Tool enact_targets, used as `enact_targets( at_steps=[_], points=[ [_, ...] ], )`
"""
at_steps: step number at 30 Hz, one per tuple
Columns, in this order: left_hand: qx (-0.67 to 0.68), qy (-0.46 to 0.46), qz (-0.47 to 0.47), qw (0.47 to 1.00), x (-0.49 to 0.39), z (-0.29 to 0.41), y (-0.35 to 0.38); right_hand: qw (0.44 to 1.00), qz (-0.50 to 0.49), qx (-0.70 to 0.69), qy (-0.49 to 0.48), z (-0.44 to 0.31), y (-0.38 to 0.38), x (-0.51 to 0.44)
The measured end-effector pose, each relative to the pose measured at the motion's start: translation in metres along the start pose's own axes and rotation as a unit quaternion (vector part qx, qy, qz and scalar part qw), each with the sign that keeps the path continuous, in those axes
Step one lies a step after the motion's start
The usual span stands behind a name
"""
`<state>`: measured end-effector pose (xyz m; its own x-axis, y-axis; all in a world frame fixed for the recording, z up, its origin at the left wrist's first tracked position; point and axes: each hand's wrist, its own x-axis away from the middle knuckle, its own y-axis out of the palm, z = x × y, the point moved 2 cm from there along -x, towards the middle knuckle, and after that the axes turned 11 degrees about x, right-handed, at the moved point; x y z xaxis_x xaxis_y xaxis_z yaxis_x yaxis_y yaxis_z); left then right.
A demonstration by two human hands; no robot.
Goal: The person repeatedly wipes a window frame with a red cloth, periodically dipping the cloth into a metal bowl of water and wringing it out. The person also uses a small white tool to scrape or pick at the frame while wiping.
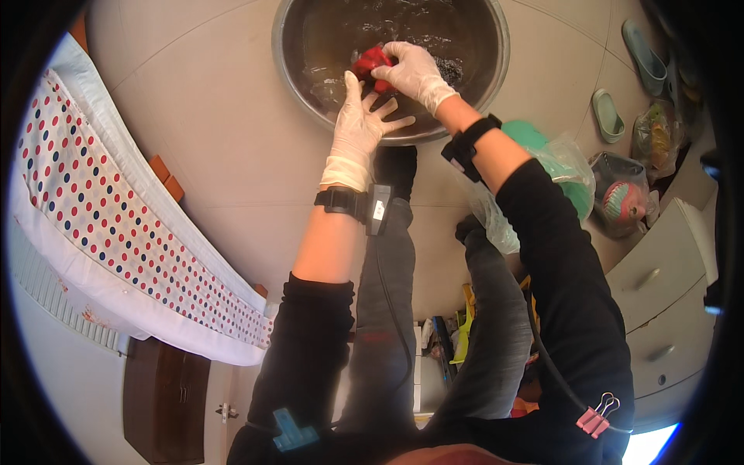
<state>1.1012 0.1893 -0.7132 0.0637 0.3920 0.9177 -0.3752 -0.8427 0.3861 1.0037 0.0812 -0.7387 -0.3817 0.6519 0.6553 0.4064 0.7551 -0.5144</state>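
Observation:
A wide metal basin [283, 64] holding water stands on the floor before me, cut off by the top of the view. My right hand [414, 74], in a whitish thin glove, grips a wet red object [372, 61], perhaps cloth or plastic, above the basin. My left hand [365, 119], gloved the same way, is spread with its fingers apart over the basin's near rim, just below the red object. Whether its fingertips touch that object is unclear. A dark, speckled scrubber-like thing [449, 71] lies in the basin, to the right and partly behind my right hand.
Right of the basin are a green item in a clear plastic bag [572, 168], slippers [608, 115], more bagged things [625, 197] and a white drawer cabinet [657, 285]. A bed with a dotted cover [116, 197] runs along the left. My legs extend below the basin.

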Motion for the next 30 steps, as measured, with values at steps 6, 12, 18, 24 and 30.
enact_targets(
  at_steps=[6,12,18,24,30],
  points=[
    [0.070,0.027,-0.069,0.995,-0.021,0.018,0.017,0.991,0.046,-0.121,-0.033,-0.029,0.012,0.058],
    [-0.037,0.206,-0.095,0.973,-0.026,0.007,0.012,0.972,0.207,0.061,0.093,0.003,-0.004,-0.009],
    [0.073,0.136,-0.007,0.988,-0.017,0.008,0.000,0.941,0.302,0.143,0.063,0.034,-0.001,-0.038],
    [0.043,0.076,0.009,0.996,-0.003,0.001,0.003,0.951,0.218,0.194,0.100,0.028,-0.004,-0.034],
    [0.079,0.030,-0.058,0.995,-0.018,0.010,0.015,0.959,-0.036,-0.281,0.022,-0.013,0.009,0.013]
  ],
)
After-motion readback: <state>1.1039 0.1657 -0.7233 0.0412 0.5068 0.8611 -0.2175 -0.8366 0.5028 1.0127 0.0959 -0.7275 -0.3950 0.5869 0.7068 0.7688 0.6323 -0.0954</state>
